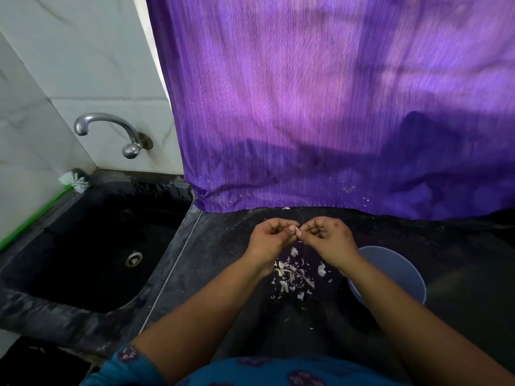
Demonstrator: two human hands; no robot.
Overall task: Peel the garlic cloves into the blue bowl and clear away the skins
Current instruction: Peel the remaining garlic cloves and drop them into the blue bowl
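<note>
Both hands meet over the dark bench, fingers curled in: the left hand [271, 235] and the right hand [327, 236] pinch a small pale garlic clove [297, 232] between their fingertips, held just above the bench [223, 246]. Directly under the hands, toward the person, lies a loose scatter of white garlic skins [292, 274], with one larger flake close to the right wrist. The blue bowl [395, 274] sits on the bench just right of the skins, partly covered by the right forearm; what it holds cannot be made out. Beyond the hands a purple curtain [334, 107] hangs down to the bench, with a few skin flecks on its hem. Left of the hands is a black sink [92, 246], a metal tap [111, 129] on the tiled wall above it, and a white brush [73, 181] at its far corner.
</note>
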